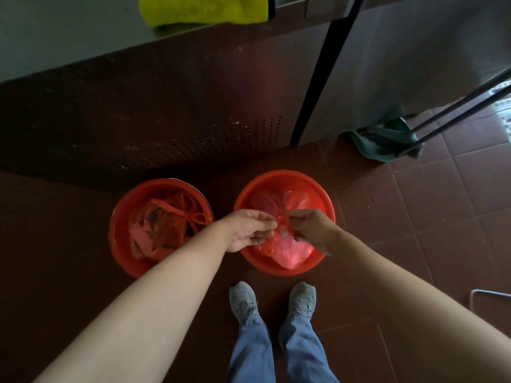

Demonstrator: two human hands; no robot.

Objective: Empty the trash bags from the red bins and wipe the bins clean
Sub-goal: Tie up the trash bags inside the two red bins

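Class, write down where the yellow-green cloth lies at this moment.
In the head view, the yellow-green cloth lies at the top, left of centre, on the steel counter, above and beyond the left red bin.

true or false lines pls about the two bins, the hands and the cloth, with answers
1. The left hand and the right hand both pinch the red bag in the right bin. True.
2. The left bin is empty. False: it holds a tied bag.
3. The yellow-green cloth lies up on the counter, not in either bin. True.
4. The green dustpan stands left of both bins. False: it stands on the floor to their right, by the steel cabinet.
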